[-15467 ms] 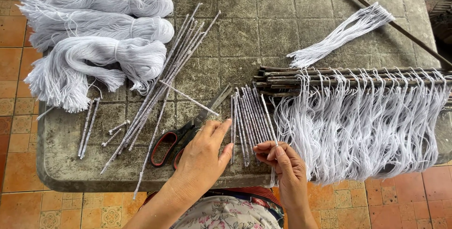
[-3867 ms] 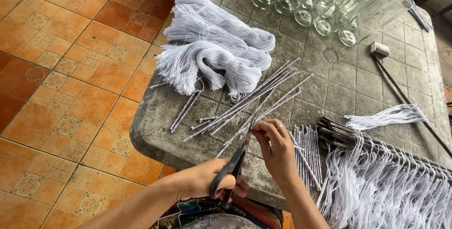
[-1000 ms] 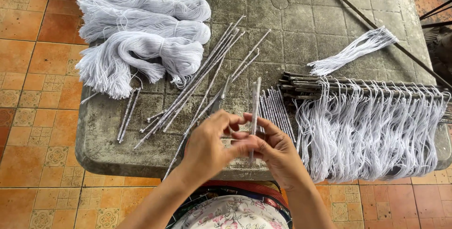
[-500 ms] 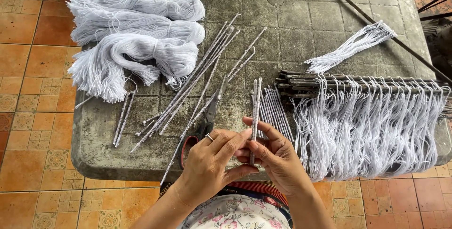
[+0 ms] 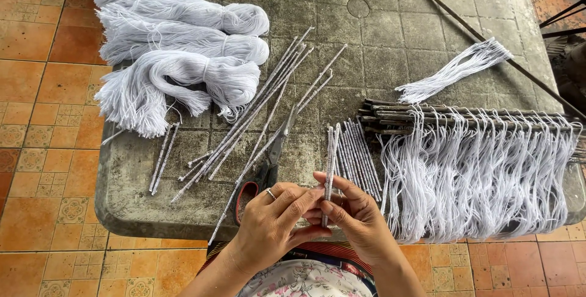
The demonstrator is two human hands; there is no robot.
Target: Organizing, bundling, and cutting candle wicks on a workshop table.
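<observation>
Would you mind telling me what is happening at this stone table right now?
A person holds a few short thin grey sticks upright, pinched between the left hand and the right hand, at the near edge of the stone table. Scissors lie beside the hands, among long sticks. More cut sticks lie in a row just beyond. White yarn skeins sit at far left; looped white strings hang from rods at right.

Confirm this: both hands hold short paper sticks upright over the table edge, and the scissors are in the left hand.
Not quite. In the head view the scissors lie on the table, beyond the left hand. Both the left and the right hand do hold the short paper sticks upright.
</observation>
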